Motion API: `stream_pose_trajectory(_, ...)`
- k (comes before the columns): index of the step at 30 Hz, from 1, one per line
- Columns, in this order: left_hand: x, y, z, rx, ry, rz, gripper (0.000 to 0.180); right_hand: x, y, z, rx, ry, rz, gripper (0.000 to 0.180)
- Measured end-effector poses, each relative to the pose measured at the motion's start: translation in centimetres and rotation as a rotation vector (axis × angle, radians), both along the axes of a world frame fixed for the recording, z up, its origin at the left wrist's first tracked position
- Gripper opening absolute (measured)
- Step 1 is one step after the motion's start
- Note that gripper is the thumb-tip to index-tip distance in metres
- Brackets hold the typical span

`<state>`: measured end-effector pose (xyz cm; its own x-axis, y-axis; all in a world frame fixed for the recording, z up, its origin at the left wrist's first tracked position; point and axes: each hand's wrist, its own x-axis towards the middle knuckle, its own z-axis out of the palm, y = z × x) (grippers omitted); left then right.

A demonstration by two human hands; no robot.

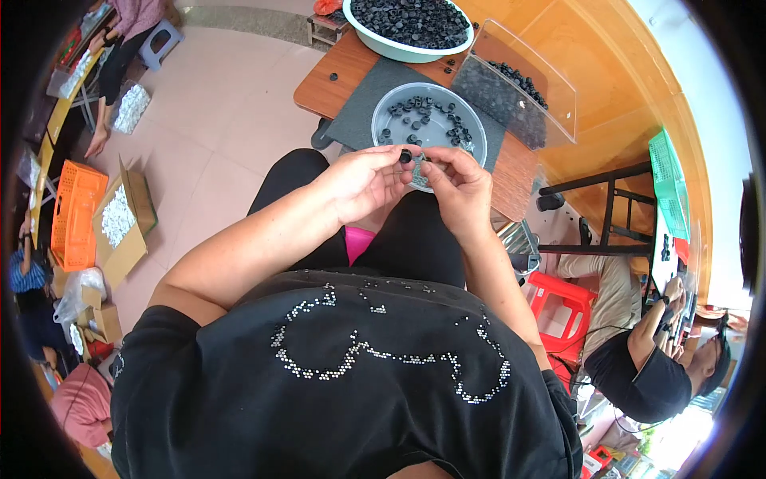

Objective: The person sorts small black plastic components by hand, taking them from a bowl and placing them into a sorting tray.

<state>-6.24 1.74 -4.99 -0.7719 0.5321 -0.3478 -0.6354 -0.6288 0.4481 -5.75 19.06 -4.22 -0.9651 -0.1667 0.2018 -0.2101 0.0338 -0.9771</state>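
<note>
My left hand (365, 182) pinches a small black ring-shaped part (405, 156) between thumb and fingertips, just above my lap. My right hand (460, 185) meets it from the right, its fingertips closed on a tiny piece that I cannot make out, touching the same spot. Both hands hover at the near rim of a round grey bowl (472, 118) that holds several loose black parts. The bowl rests on a dark grey mat (367, 108) on a small wooden table (327, 80).
A large pale basin (375, 40) full of black parts sits at the table's far side, with a clear plastic box (550, 88) of parts to its right. A red stool (562, 307) and a seated person (646, 367) are at right; cartons and an orange crate (73, 214) stand at left.
</note>
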Motion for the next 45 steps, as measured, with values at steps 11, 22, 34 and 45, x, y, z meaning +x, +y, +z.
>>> stream_pose_trajectory(11,1.1,0.3,1.1,0.058,0.066,0.003,0.022,1.5,-0.3,1.4,0.233,0.189,-0.153,0.014)
stream_pose_trajectory(22,1.3,0.5,1.3,0.062,0.097,0.007,0.019,1.8,-0.6,2.7,0.396,0.535,-0.196,0.015)
stream_pose_trajectory(34,1.7,0.8,1.7,-0.049,0.146,0.066,0.021,1.9,-0.7,1.7,0.341,0.545,-0.205,0.015)
stream_pose_trajectory(45,2.1,0.9,2.7,-0.032,0.166,0.112,0.021,2.3,-1.1,2.1,0.33,0.592,-0.272,0.015)
